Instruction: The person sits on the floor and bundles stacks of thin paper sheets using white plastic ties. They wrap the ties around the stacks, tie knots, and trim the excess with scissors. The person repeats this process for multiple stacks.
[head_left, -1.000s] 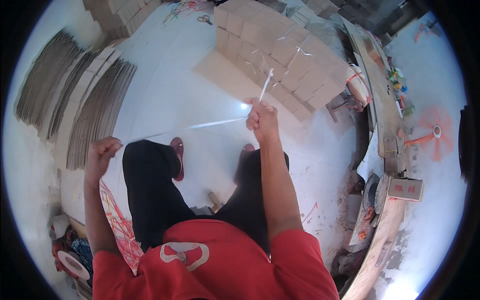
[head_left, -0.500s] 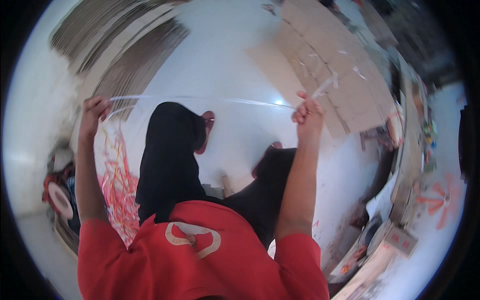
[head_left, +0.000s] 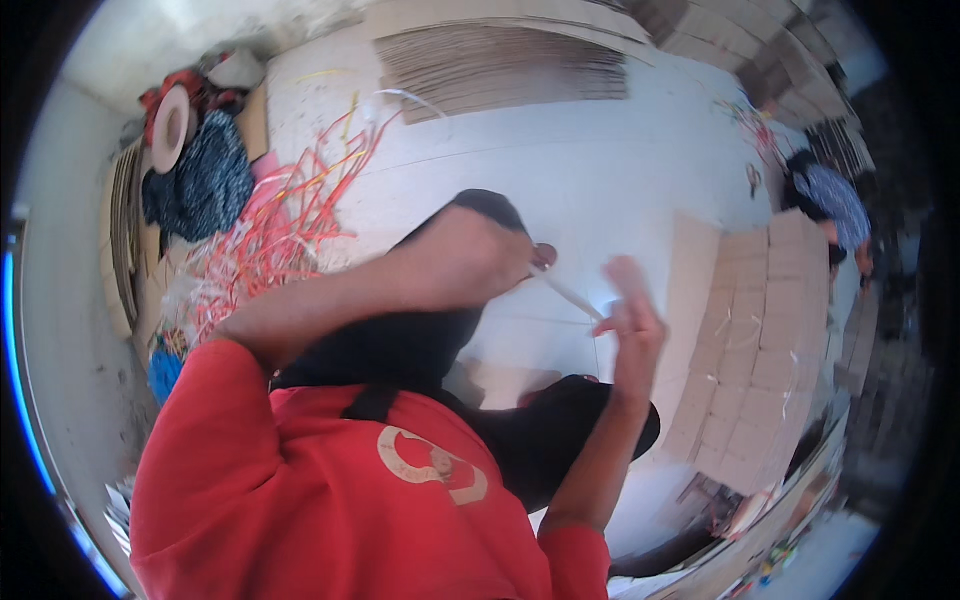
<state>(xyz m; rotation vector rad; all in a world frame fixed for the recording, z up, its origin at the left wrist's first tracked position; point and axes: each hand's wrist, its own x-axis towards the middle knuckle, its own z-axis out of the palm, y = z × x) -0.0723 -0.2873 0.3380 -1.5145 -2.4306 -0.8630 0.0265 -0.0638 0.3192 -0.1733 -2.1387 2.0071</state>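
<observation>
Left hand (head_left: 470, 258) and right hand (head_left: 632, 322) each pinch one end of a pale plastic strap (head_left: 572, 296), keeping it taut between them.

Packing workshop: flat cardboard stacks (head_left: 500, 55), strapping tangle (head_left: 280, 230), concrete floor (head_left: 600, 170).

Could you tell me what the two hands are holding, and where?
A thin white strap, stretched between the left hand and right hand, each gripping one end.

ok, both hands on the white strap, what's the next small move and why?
Probably draw the hands apart to tension the strap. The left hand pinches one end by the knee, the right hand holds the other end, fingers partly open, and the short span between them looks barely taut.
</observation>
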